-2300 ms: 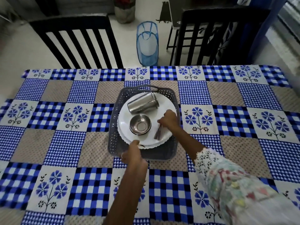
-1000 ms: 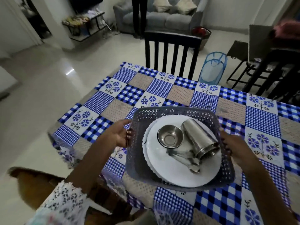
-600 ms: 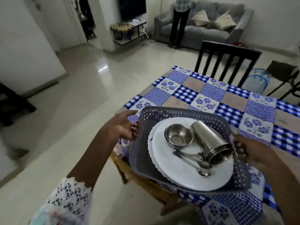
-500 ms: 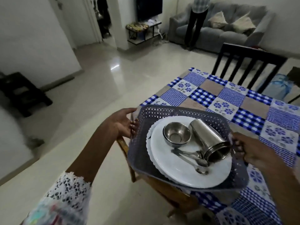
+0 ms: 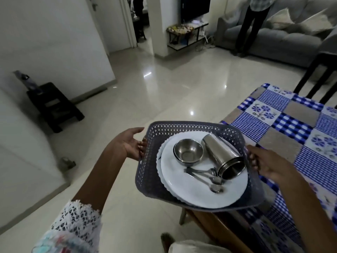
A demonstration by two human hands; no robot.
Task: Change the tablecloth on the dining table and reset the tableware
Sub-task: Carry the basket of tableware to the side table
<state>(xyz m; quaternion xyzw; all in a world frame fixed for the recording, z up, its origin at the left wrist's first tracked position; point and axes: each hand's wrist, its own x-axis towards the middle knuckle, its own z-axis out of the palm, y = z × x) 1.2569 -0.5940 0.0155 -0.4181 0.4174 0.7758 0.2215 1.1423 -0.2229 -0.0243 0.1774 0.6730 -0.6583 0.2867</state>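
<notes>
Beyond the worktop's edge, out over the tiled floor, a grey perforated plastic basket hangs in the air between both hands. At nine o'clock of the basket the left hand grips the rim, fingers curled over the edge and thumb stretched along the outside. At three o'clock the right hand holds the opposite rim, fingers hooked through what looks like a handle slot.

Inside lies a stack of white scalloped plates. On the top plate a small steel bowl sits upright at eleven o'clock, a steel tumbler lies on its side at two o'clock with its mouth toward the wearer, and a few steel spoons lie near the middle, their bowls just beside the tumbler's mouth.

As a judgement, the task is at an early stage: the tableware is gathered and lifted clear, but the blue checked floral tablecloth is still spread on the worktop at three o'clock. Left to do: set the basket down somewhere, strip this cloth, lay the fresh one, which is nowhere in view, and return the plates, bowl, tumbler and spoons. The lying tumbler may roll if the basket tips.
</notes>
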